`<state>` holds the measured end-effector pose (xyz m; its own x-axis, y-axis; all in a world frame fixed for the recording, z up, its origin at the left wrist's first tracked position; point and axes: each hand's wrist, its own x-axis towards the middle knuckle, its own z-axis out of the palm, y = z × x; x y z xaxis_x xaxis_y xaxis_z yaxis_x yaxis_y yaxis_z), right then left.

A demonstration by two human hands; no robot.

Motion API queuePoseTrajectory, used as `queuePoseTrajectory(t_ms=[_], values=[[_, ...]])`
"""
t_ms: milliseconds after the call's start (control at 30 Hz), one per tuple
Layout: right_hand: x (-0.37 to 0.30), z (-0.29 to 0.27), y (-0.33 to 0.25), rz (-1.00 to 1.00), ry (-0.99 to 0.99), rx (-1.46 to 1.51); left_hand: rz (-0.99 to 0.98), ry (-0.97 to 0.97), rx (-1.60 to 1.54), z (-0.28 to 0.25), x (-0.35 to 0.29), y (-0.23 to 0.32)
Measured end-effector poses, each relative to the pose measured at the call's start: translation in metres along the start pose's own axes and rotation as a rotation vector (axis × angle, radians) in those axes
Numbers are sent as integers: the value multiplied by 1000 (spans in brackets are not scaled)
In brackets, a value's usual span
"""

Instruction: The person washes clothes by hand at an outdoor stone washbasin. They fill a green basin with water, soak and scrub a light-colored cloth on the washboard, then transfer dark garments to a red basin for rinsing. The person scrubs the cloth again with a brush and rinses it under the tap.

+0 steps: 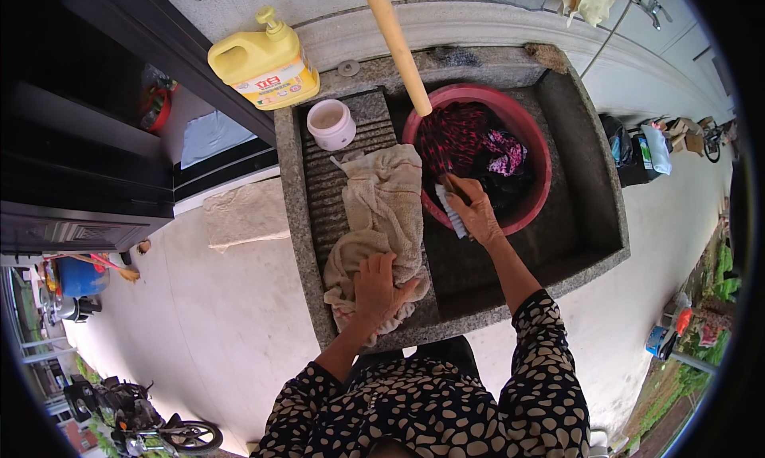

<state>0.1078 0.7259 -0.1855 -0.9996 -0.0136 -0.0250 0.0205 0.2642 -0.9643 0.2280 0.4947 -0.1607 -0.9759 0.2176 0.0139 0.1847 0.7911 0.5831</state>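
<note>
A wet beige towel [386,195] lies bunched along the ribbed washboard [323,199] on the left side of a stone sink [613,211]. My left hand [378,289] rests flat on the towel's near end, fingers stretched out and thumb apart. In my right hand [476,211] is a scrubbing brush [450,211], its pale bristles facing the towel. That hand is over the near left rim of a red basin [539,151], which stands in the sink. Dark and pink patterned clothes [470,139] fill the basin.
A yellow pump jug [267,67] stands by the sink's far left corner. Close to it, a small white tub [331,125] sits on the washboard. A wooden pole [394,39] slants over the basin's far rim. A mat [245,215] lies left of the sink.
</note>
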Motion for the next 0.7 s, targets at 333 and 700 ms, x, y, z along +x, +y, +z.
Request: queuePoseTrajectory(t_ms=[333, 700], values=[[84, 18, 144, 533, -55, 641, -66, -8, 11, 6, 5, -4], [-6, 67, -38, -715, -360, -482, 158, -159, 16, 0, -12, 24]])
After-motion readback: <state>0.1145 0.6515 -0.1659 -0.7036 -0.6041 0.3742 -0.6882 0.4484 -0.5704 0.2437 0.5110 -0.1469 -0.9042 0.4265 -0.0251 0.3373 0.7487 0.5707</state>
